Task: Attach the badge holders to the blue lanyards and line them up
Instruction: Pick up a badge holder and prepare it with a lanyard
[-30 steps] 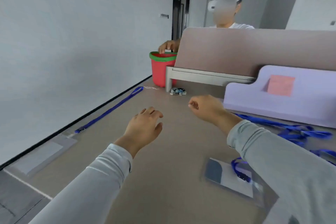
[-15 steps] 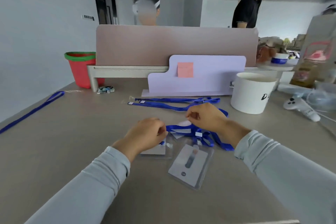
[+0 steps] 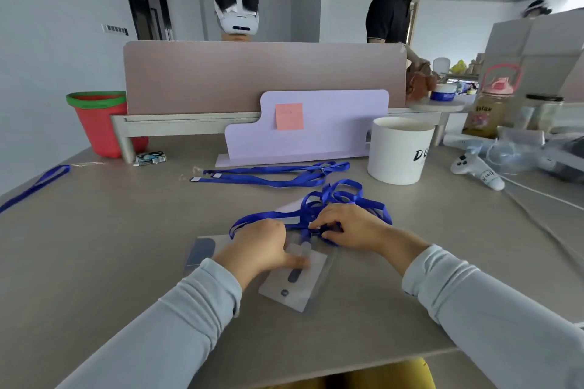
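Observation:
A clear badge holder point(image 3: 297, 283) with a white card lies on the table in front of me. My left hand point(image 3: 260, 246) holds its top edge, thumb pressed on the plastic. My right hand point(image 3: 352, 226) pinches the end of a blue lanyard point(image 3: 268, 216) just above the holder's slot. This strap runs back into a tangled pile of blue lanyards point(image 3: 343, 194). A second badge holder point(image 3: 202, 251) lies to the left, partly hidden by my left hand. Two lanyards point(image 3: 268, 175) lie stretched out side by side farther back. Another lanyard point(image 3: 34, 185) lies at the far left.
A white bucket point(image 3: 398, 151) stands at the back right, a red bucket point(image 3: 98, 123) at the back left. A lavender board point(image 3: 316, 136) leans on the desk divider. A white controller point(image 3: 477, 172) and cables lie right. People stand behind the divider.
The view swung from the table's left side to its middle and tilted down. Both hands came down onto the lanyard pile and the badge holder and took hold of them.

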Motion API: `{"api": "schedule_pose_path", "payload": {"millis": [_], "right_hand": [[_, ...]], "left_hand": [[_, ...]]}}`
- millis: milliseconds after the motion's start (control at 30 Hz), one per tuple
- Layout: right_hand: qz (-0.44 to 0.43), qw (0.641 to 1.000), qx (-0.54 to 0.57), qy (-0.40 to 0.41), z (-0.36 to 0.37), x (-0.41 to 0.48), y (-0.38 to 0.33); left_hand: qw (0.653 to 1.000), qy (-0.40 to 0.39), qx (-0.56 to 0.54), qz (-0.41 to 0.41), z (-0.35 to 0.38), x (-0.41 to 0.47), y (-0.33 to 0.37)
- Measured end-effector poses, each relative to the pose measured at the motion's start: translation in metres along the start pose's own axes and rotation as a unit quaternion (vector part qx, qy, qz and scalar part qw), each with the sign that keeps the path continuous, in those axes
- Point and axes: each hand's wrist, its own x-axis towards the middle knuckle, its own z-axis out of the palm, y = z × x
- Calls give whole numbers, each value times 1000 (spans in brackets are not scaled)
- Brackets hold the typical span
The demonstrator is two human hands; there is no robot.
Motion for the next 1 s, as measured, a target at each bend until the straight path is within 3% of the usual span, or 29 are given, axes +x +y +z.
{"api": "schedule_pose_path", "payload": {"millis": [133, 333, 433, 533, 767, 1000], "right_hand": [[2, 1000, 2, 4, -2, 1, 2], [-4, 996, 28, 79, -5, 5, 8], [-24, 993, 74, 91, -11, 7, 2], [-27, 991, 119, 48, -12, 11, -4], [-8, 984, 180, -15, -7, 23, -20], [-29, 958, 281, -46, -8, 44, -19]], "left_hand": [[999, -44, -23, -22, -6, 0, 3], [986, -8, -167, 19, -32, 0, -15], [986, 27, -156, 58, -51, 0, -25], [989, 58, -105, 87, -69, -3, -30], [998, 2, -34, 50, -83, -8, -36], [990, 123, -6, 62, -67, 11, -58]]}}
